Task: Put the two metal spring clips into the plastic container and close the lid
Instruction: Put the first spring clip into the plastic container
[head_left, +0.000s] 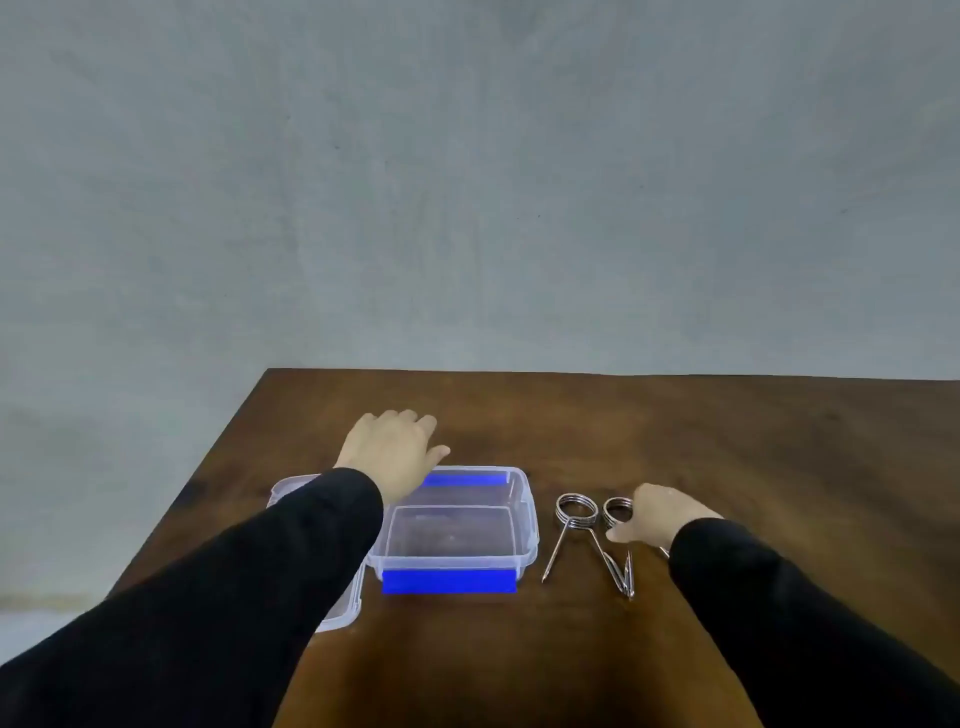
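Two black sleeves (218, 597) fill the lower corners, nearest the camera, each reaching forward over the brown wooden bench (701, 447). The right hand (657, 514) rests palm down on the coil of the right spring clip (617, 512), its fingers curled over the ring; whether they have closed on it cannot be told, since the hand hides the contact. That clip's legs run toward the camera and meet the tips of the left spring clip (574, 512), which lies free just beside it, coil away from the viewer, legs splayed. The left hand (395, 447) hovers beyond the far left corner of the plastic container (524, 535), fingers loosely apart and holding nothing. The container sits open and empty between the two arms, clear walled, with a blue latch (449, 581) on its near side and another blue latch (467, 478) on the far side. Its clear lid (291, 488) lies to the left, mostly hidden under the left sleeve and close to the bench's left edge. A narrow strip of bare wood separates the container from the clips. The bench is open to the right and beyond the hands, up to its far edge against a grey wall (467, 182).
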